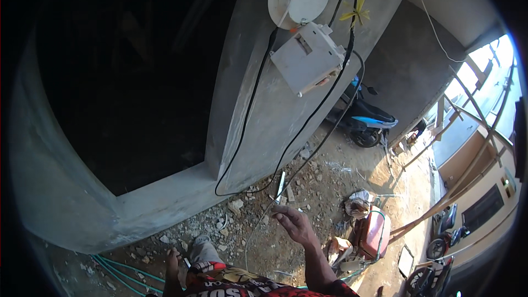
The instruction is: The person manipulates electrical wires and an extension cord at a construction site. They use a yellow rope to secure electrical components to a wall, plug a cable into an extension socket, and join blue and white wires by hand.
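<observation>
Thin dark cable [336, 127] comes down from beside a white electrical box [309, 58] on the grey plastered wall [261, 143] and reaches the fingertips of the right hand [296, 225]. There, thumb and forefinger curl toward each other as in a pinch; whether they actually grasp the cable, I cannot tell. Left hand [172, 261] is low beside the printed shirt [236, 285], its fingers partly bent and small in view, so I cannot tell whether they hold the slim white object [187, 263] next to them. To handle this line well, I would keep any pull light and even, since how the box is fixed does not show. Staying clear of the looped, thicker black cable [347, 59] should avoid snags, and lifting the line off the rubble [235, 205] should spare its sheath. Two hands would probably steady the slack better than one pinch
</observation>
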Motion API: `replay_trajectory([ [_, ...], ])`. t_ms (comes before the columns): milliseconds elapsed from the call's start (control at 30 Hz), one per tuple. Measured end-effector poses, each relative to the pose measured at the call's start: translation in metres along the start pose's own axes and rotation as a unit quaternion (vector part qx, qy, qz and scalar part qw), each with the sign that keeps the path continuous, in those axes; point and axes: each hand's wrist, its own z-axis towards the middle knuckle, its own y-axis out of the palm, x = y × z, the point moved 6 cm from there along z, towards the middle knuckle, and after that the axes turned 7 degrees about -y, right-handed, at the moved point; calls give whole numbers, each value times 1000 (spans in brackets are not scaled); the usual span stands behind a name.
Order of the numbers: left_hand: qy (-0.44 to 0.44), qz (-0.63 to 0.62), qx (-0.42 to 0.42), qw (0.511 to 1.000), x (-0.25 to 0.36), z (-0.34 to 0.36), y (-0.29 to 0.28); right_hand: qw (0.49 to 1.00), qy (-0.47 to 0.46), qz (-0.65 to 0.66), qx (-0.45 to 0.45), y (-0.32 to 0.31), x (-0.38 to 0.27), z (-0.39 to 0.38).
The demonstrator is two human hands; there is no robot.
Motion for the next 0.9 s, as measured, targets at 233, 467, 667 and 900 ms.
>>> replay_trajectory([
  [233,305,58,-175,934,456,-70,232,954,-172,-167,182,-94,-177,103],
  [467,523,60,-368,767,649,-264,384,820,-321,-348,322,-163,-319,179],
  [667,622,25,-468,627,701,-398,437,758,-344,-411,373,-215,-396,240],
  [900,830,99,-298,461,734,-532,463,739,-323,-427,409,-280,-446,303],
])
